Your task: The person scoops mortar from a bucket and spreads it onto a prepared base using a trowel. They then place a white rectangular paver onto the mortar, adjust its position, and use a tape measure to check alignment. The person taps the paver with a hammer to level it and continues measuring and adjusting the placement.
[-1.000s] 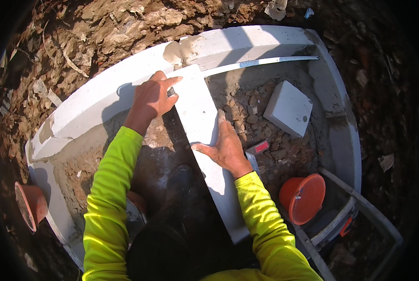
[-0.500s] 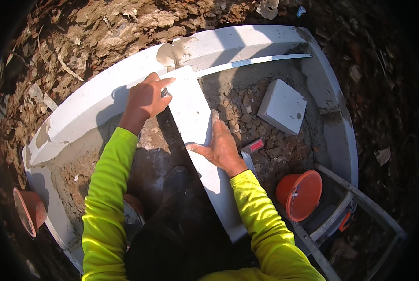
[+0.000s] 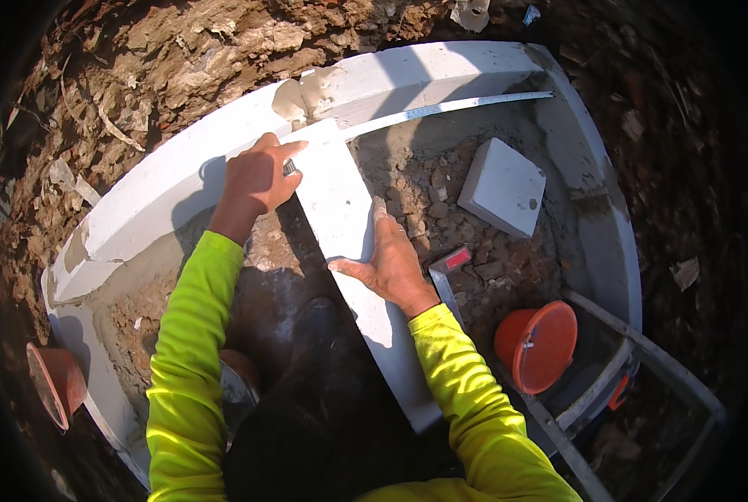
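Observation:
A long white lightweight block (image 3: 340, 188) runs from the far wall toward me, between my arms. My left hand (image 3: 261, 180) is closed at its far left edge, index finger and thumb against the block. A small dark ridged thing (image 3: 289, 168) shows between them, its kind unclear. My right hand (image 3: 397, 266) grips the block's right side, thumb across the top and fingers along the edge. A white marked measuring strip (image 3: 449, 110) stretches from the block's far end to the right. Beside my right wrist lies a try square (image 3: 451, 260) with a red patch on its handle.
White block walls (image 3: 181, 142) with grey mortar curve around me. A loose white block (image 3: 504, 188) rests on rubble at right. Orange buckets stand at right (image 3: 545, 347) and left (image 3: 56, 383). A metal frame (image 3: 633, 335) leans over the right wall; brown soil (image 3: 190, 50) lies beyond.
The view has shifted slightly. Both hands keep their places on the block, and nothing else has visibly moved.

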Tool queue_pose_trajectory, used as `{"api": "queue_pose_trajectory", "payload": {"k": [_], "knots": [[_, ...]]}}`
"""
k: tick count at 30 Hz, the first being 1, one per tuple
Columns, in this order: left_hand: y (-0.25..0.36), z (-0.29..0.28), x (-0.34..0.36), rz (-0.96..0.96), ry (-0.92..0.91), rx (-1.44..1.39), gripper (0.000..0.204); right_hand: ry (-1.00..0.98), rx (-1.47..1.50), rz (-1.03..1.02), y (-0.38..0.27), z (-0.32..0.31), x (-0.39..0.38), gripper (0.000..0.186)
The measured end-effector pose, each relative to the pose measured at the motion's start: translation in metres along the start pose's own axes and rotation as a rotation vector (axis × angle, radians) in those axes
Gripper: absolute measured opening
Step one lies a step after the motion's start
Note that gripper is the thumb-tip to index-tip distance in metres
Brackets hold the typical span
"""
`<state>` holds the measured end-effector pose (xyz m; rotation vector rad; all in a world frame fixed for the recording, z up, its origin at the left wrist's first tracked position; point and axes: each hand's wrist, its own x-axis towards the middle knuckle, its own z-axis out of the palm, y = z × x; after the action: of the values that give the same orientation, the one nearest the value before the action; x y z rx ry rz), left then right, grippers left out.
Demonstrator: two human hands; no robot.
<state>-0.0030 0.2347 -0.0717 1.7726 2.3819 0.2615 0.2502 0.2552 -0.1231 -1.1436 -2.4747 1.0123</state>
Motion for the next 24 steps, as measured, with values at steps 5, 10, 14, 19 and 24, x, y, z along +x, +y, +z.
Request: {"api": "queue_pose_trajectory", "payload": {"k": [5,10,14,19,24], "knots": [[0.0048,-0.0036,-0.0009,0.0,-0.008,-0.005,0.047,0.037,-0.003,-0.029,0.0036,0.002,-0.0013,0.117],[0.0015,0.0008,-0.0026,0.016,0.031,-0.005,0.049,0.028,-0.006,-0.022,0.0028,0.0021,-0.002,0.111],[0.0005,0.0036,-0.0025,0.011,0.021,-0.004,0.049,0.015,-0.004,-0.009,0.0018,0.0009,-0.0028,0.107],[0.0044,-0.0015,-0.0024,-0.005,0.0,-0.006,0.05,0.024,0.004,-0.004,0.0014,-0.0004,-0.0019,0.106],[0.0029,-0.0025,-0.0023,0.006,0.007,-0.021,0.05,0.047,0.0,-0.017,0.0016,0.0018,0.0004,0.105]]}}
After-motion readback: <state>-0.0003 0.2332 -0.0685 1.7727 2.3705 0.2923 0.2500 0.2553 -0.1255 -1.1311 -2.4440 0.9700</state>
